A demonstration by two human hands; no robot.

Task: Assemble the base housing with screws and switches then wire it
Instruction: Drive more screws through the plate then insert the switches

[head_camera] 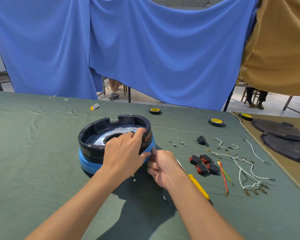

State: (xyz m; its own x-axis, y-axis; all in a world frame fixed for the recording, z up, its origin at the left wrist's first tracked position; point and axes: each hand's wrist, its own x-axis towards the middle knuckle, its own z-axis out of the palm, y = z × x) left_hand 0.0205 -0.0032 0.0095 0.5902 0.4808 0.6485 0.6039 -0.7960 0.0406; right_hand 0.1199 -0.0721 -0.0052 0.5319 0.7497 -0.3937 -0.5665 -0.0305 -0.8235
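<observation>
Left hand (123, 150) grips the base housing (93, 130) rim; right hand (162, 168) curls beside it, contents hidden.

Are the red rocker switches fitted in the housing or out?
Out: the red-and-black rocker switches lie clustered on the green cloth, beside the round black-and-blue base housing.

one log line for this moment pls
step: housing assembly | left hand: grips housing rim | right hand: curled at housing side, contents hidden | switches, wires, screwdriver: on table
</observation>
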